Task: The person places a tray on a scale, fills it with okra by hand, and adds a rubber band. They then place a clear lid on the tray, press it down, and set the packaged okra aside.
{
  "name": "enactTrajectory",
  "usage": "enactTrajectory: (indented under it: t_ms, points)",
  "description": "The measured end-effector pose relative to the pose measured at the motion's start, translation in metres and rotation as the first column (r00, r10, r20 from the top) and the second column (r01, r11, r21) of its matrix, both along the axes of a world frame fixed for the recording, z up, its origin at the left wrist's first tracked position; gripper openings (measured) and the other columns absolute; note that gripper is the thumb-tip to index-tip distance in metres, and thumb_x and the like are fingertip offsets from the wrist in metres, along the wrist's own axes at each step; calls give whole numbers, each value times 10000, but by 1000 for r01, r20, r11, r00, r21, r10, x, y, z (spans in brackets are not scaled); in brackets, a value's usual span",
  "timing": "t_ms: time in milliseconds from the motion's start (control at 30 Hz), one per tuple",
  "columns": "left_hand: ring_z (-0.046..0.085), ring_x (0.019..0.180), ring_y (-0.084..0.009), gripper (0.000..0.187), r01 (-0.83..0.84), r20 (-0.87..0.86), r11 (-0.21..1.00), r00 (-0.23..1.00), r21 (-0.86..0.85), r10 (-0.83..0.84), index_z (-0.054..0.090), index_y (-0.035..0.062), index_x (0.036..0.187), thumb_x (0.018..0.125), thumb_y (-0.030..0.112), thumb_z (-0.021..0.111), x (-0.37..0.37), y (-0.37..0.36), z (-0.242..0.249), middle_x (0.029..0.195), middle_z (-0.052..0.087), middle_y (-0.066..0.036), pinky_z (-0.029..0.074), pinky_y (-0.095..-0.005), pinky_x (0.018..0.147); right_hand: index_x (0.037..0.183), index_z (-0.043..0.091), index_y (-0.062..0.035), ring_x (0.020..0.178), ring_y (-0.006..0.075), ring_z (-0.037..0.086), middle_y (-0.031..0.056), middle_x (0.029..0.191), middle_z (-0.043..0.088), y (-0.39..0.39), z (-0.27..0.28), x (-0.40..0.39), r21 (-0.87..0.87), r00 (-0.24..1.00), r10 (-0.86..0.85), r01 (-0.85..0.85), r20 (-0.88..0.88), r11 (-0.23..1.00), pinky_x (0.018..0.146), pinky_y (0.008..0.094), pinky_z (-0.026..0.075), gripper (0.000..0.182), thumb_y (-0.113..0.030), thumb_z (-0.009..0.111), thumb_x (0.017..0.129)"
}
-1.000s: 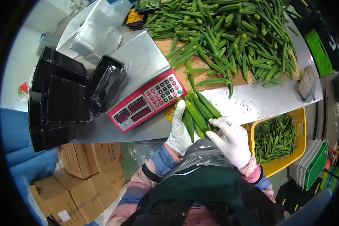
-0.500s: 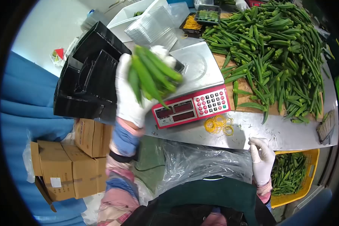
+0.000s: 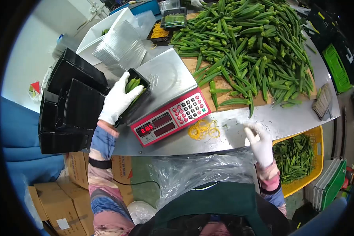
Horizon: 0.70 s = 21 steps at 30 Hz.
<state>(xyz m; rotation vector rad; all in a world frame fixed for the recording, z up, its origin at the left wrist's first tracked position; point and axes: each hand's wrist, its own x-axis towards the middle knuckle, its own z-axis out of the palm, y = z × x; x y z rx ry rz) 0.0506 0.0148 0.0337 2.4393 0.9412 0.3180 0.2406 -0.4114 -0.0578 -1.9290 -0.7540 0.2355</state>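
Observation:
My left hand (image 3: 118,100), in a white glove, is at a black plastic tray (image 3: 144,80) at the left end of the scale. Its thumb and fingers are around a bunch of green okra (image 3: 133,84) lying in the tray; part of the bunch is hidden by the glove. The scale (image 3: 167,74) has a metal plate and a red front, and its lit display reads about 0.165. My right hand (image 3: 259,143), also gloved, hovers near the table's front edge with fingers loosely bent and apart, nothing visible in them. Yellow rubber bands (image 3: 203,129) lie left of it.
A large okra pile (image 3: 247,47) covers the back right. Black trays (image 3: 80,106) are stacked left, behind them clear lids (image 3: 120,47). A filled pack (image 3: 174,19) stands at the back. A brush (image 3: 322,103) lies far right, above a yellow crate (image 3: 316,157) of okra.
My left hand has lowered the okra bunch from the air into the black tray on the scale. The display is now lit. My right hand's fingers have spread somewhat. The camera view has shifted.

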Motion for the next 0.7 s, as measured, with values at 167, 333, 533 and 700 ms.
enactTrajectory:
  t_ms: [167,333,533,700]
  points:
    - [601,1237,-247,591,32,383,994,921,109,-72,530,23,1420,887,147,753,2,-78,37,1341,609,-170,454,-344,1068,1239,682,-78,822,180,650,64,1008,667,32,-24,66,-13,931,-144,157,335,987,765,309,518,368,-76,727,874]
    - [618,1205,-234,501,206,414,978,893,-24,-178,607,17,1322,857,83,781,5,-158,23,1308,633,-140,469,-339,1048,1121,740,-99,800,216,653,39,899,686,66,-64,110,-212,852,-121,261,509,942,758,334,520,264,-209,742,881]
    - [585,1231,-159,374,315,436,591,898,-742,68,571,-19,1346,981,40,632,25,-217,-38,1290,649,-99,438,-315,1078,949,739,4,610,55,507,-35,713,600,16,-27,93,148,826,-239,358,-511,922,569,216,390,301,-269,630,1013]
    - [635,1162,-169,356,359,428,416,900,-835,82,567,-35,1345,1013,90,594,62,-250,-65,1260,668,-109,468,-307,1047,996,757,13,611,31,489,-53,720,596,-15,-26,50,260,685,-69,366,-725,894,550,193,361,330,-273,595,1028]
